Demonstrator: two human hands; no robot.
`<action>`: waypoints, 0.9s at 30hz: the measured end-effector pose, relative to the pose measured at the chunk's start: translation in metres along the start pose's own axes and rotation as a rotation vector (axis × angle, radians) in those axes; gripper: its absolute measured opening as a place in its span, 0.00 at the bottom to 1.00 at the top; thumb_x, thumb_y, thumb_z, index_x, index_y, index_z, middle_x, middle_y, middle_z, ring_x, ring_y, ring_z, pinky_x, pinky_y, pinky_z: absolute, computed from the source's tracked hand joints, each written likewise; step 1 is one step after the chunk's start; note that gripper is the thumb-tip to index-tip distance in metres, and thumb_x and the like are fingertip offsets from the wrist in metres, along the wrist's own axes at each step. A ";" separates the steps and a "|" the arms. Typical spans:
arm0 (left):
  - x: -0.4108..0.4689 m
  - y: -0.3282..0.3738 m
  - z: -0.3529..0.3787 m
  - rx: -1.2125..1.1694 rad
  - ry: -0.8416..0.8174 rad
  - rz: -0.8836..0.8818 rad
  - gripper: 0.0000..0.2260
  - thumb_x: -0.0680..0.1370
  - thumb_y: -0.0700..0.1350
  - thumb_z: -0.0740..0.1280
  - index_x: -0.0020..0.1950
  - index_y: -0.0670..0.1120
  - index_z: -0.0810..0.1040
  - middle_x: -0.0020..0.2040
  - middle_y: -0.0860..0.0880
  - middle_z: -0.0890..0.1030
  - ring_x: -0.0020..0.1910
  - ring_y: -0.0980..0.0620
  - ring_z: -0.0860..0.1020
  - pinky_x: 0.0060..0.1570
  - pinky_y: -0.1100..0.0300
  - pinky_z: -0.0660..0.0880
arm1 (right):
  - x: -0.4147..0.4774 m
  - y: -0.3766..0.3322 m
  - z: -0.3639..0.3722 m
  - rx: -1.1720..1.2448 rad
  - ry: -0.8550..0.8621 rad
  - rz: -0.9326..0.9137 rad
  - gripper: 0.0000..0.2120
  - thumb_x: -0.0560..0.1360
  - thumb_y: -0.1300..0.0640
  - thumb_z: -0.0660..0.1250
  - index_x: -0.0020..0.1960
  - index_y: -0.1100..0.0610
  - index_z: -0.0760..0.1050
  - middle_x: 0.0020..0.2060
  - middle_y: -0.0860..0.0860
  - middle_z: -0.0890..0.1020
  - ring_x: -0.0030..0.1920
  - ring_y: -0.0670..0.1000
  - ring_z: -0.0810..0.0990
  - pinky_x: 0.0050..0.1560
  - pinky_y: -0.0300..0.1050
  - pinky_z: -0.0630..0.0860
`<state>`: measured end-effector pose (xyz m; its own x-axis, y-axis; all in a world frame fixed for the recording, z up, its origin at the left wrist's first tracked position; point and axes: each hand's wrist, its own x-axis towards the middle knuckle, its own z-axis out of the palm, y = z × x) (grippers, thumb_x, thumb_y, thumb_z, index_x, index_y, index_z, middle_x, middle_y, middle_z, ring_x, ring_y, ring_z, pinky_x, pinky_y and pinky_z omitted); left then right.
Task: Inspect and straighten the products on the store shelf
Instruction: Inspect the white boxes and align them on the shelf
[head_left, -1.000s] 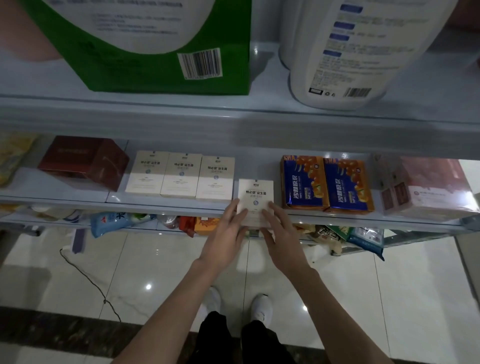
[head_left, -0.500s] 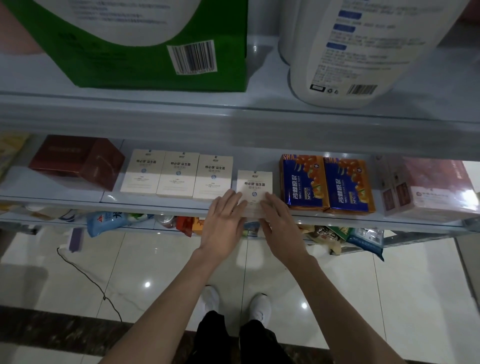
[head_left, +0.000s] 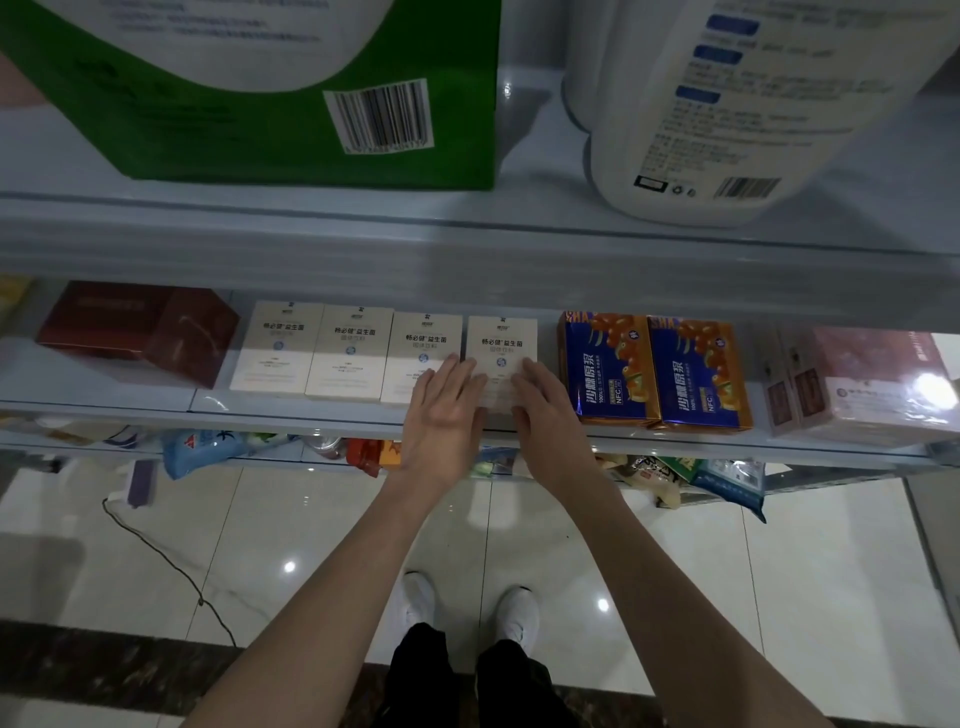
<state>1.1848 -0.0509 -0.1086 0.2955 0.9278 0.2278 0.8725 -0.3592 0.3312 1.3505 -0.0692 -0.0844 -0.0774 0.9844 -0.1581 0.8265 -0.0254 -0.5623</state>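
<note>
Cream box (head_left: 502, 345), the fourth and rightmost of a row of matching cream boxes, lies on the middle shelf (head_left: 311, 411) near the centre of the view. It is set a little apart from the third cream box (head_left: 422, 348) at its 9 o'clock. Its lower edge is hidden behind the hands, so I cannot tell whether it lines up with the row.

The left hand (head_left: 441, 415) comes in from 7 o'clock of this box. Its fingers (head_left: 457, 371) are straight and close together and lie flat against the box's lower left part, overlapping the corner of the third box. They curl round nothing. The right hand (head_left: 545, 421) comes in from 5 o'clock, and its fingers (head_left: 535, 376) are likewise straight, pressed flat on the lower right of the face. Neither hand grips the box.

At 3 o'clock of the box, just beside the right hand, two blue boxes (head_left: 654, 369) sit touching each other. Further along at 3 o'clock are pink wrapped packs (head_left: 878, 384). At 9 o'clock, past the cream row, is a dark red box (head_left: 135, 332), turned at an angle.

On the upper shelf, a green carton (head_left: 291, 140) stands at 11 o'clock and a white bottle (head_left: 727, 119) at 1 o'clock. At 6 o'clock, white shoes (head_left: 467, 608) stand on the tiled floor (head_left: 779, 571).
</note>
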 end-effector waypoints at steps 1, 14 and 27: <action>0.001 -0.001 0.000 0.004 -0.005 -0.003 0.24 0.68 0.36 0.80 0.63 0.40 0.81 0.67 0.40 0.79 0.70 0.38 0.75 0.70 0.38 0.69 | 0.001 -0.001 -0.001 0.004 -0.005 0.007 0.24 0.85 0.62 0.60 0.80 0.59 0.63 0.83 0.54 0.55 0.83 0.54 0.53 0.81 0.56 0.60; 0.004 -0.005 -0.004 -0.027 0.014 -0.013 0.20 0.70 0.36 0.78 0.61 0.40 0.81 0.66 0.39 0.80 0.70 0.37 0.75 0.69 0.37 0.71 | 0.007 -0.004 0.002 0.010 0.008 -0.008 0.23 0.85 0.60 0.62 0.79 0.59 0.65 0.82 0.54 0.58 0.82 0.56 0.57 0.78 0.59 0.65; -0.012 0.021 -0.086 -0.442 0.002 -0.214 0.11 0.82 0.46 0.66 0.65 0.48 0.77 0.60 0.56 0.76 0.60 0.55 0.76 0.66 0.55 0.74 | -0.049 -0.056 -0.045 0.282 0.306 0.015 0.12 0.83 0.56 0.66 0.65 0.56 0.79 0.60 0.50 0.79 0.57 0.46 0.79 0.62 0.44 0.77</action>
<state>1.1658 -0.0786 -0.0261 0.1270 0.9854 0.1138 0.6647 -0.1697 0.7276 1.3330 -0.1083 -0.0083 0.1377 0.9888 0.0568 0.6377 -0.0447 -0.7690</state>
